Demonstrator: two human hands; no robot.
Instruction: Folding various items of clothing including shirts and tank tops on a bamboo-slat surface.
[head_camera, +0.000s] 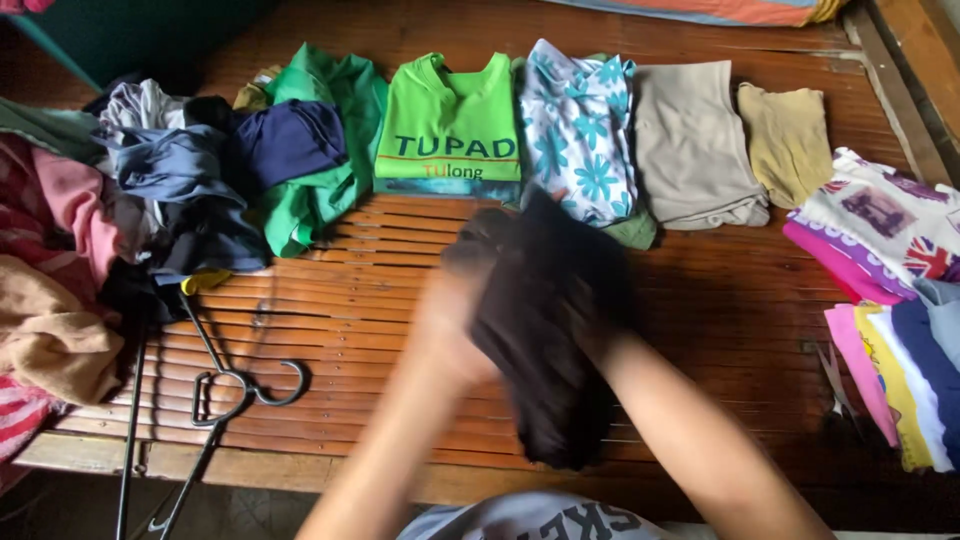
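Observation:
Both my hands hold a black garment (545, 340) above the slatted wooden surface (380, 300), in the middle of the view. My left hand (455, 300) grips its left side and my right hand (590, 320) is mostly wrapped in the cloth on the right; both are blurred by motion. The garment hangs down toward me, bunched. Behind it lies a row of folded clothes: a bright green shirt (450, 125), a white top with blue flowers (578, 130), a beige piece (690, 140) and a yellowish piece (788, 140).
A heap of unfolded clothes (150, 190) fills the left side, with a pink and a tan piece (50, 330) at the edge. Dark hangers (225, 385) lie at the front left. Folded stacks (890, 300) sit on the right beside scissors (835, 385).

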